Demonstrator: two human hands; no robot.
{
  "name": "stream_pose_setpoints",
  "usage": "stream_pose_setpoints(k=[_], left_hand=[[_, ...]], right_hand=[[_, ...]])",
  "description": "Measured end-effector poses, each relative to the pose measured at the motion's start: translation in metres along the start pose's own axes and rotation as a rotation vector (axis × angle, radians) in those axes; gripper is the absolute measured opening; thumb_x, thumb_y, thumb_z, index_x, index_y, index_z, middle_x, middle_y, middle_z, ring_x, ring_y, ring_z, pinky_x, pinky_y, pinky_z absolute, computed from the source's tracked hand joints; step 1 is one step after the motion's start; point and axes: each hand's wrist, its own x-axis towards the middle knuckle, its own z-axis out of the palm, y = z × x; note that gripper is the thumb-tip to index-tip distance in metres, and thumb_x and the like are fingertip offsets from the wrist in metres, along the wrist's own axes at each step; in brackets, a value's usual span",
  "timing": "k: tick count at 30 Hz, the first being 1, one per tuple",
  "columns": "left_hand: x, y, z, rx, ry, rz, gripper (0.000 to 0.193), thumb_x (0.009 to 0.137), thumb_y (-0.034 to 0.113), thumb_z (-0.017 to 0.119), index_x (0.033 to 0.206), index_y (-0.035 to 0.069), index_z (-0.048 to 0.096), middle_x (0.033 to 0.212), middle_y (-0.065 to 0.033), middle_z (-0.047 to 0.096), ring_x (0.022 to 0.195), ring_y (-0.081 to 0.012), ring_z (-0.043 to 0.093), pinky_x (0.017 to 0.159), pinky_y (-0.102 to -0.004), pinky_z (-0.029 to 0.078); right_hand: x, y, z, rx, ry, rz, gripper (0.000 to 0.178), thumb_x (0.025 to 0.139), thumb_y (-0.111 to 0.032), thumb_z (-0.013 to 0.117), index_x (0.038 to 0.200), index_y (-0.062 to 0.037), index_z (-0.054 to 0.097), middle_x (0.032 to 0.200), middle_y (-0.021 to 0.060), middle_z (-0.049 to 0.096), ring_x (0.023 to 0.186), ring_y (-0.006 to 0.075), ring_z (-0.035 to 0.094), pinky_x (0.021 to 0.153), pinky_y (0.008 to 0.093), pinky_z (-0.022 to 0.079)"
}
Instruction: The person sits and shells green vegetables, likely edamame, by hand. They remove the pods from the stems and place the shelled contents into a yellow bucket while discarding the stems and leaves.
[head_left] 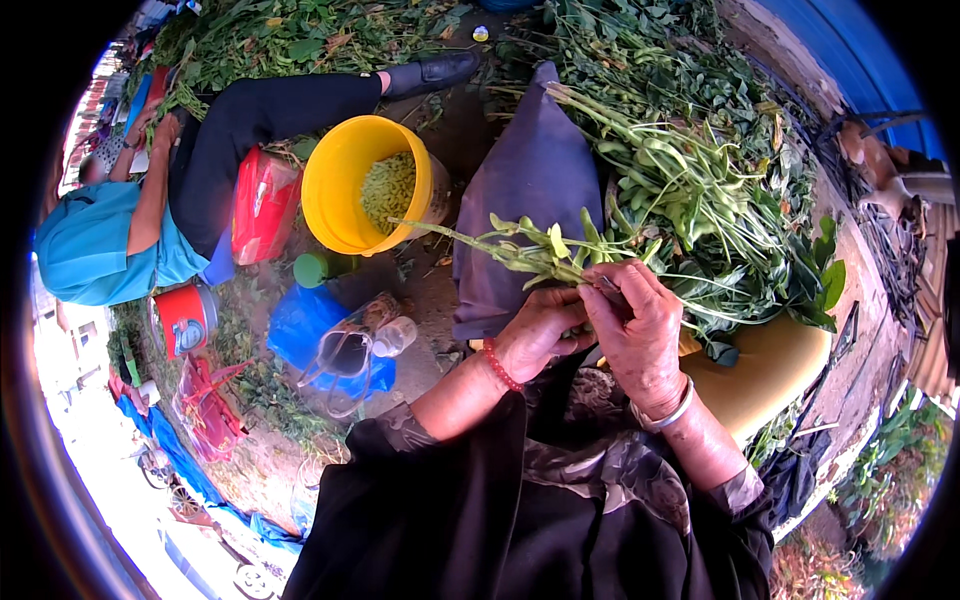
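My left hand (540, 335), with a red beaded bracelet at its wrist, is closed around a green bean stalk (520, 258) bearing several pods. The stalk points left toward the yellow bucket (318, 190), its thin tip overlapping the bucket's rim in view. Against the left hand's fingers, my right hand (640, 325) makes a pinch; a metal bangle circles that wrist. Something small and dark shows at the right fingertips, too small to make out. Inside the bucket lie pale green shelled beans (388, 192). Dark cloth (530, 190) covers my outstretched leg beyond the hands.
A heap of cut bean plants (690, 180) lies to the right. Left of the bucket sit a red bag (262, 205), a blue plastic bag (300, 325), a clear bottle (395, 337) and a red tin (184, 320). Another person (120, 240) in teal sits at far left.
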Motion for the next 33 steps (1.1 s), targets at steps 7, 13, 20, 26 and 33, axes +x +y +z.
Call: stream_pose_setpoints(k=[7,13,20,26,33], left_hand=[[0.004,-0.006,-0.021,0.607,-0.165,0.366,0.015,0.085,0.009,0.051,0.096,0.003,0.060,0.088,0.0004,0.057,0.078,-0.0058,0.052,0.065,-0.0209,0.043],[-0.004,0.004,-0.001,0.054,0.021,-0.006,0.014,0.084,0.010,0.053,0.095,0.003,0.059,0.083,-0.0002,0.057,0.068,-0.0052,0.048,0.055,-0.0142,0.036],[-0.013,0.025,-0.016,0.282,-0.307,-0.175,0.019,0.087,0.016,0.054,0.098,0.002,0.058,0.081,-0.0001,0.056,0.067,-0.0045,0.047,0.052,-0.0130,0.033],[-0.025,0.012,-0.012,0.030,0.035,0.126,0.022,0.089,0.025,0.055,0.096,0.004,0.060,0.075,0.0049,0.049,0.061,-0.0028,0.039,0.048,-0.0141,0.027],[-0.025,-0.002,0.003,-0.135,0.217,0.127,0.017,0.087,0.023,0.059,0.095,0.007,0.060,0.076,0.0057,0.050,0.060,-0.0017,0.040,0.047,-0.0123,0.028]], right_hand=[[-0.001,0.012,-0.003,0.318,0.024,0.236,0.011,0.081,-0.006,0.062,0.088,0.0014,0.058,0.065,0.0022,0.058,0.057,0.0052,0.051,0.052,0.0216,0.043],[0.000,0.014,-0.005,0.461,-0.025,0.308,0.009,0.083,-0.007,0.061,0.086,0.0011,0.058,0.063,-0.0018,0.054,0.055,0.0023,0.047,0.049,0.0185,0.040],[-0.003,0.015,-0.005,0.067,0.049,0.022,0.013,0.073,-0.002,0.065,0.085,-0.0007,0.059,0.078,0.0110,0.059,0.068,0.0270,0.059,0.060,0.0306,0.048],[-0.016,0.008,0.000,-0.036,0.001,-0.098,0.015,0.071,0.001,0.067,0.083,-0.0007,0.060,0.078,0.0095,0.059,0.065,0.0233,0.059,0.058,0.0289,0.047],[-0.030,0.003,0.002,0.140,-0.063,0.157,0.014,0.077,-0.003,0.061,0.089,0.0009,0.057,0.080,0.0162,0.057,0.072,0.0337,0.058,0.062,0.0359,0.047]])
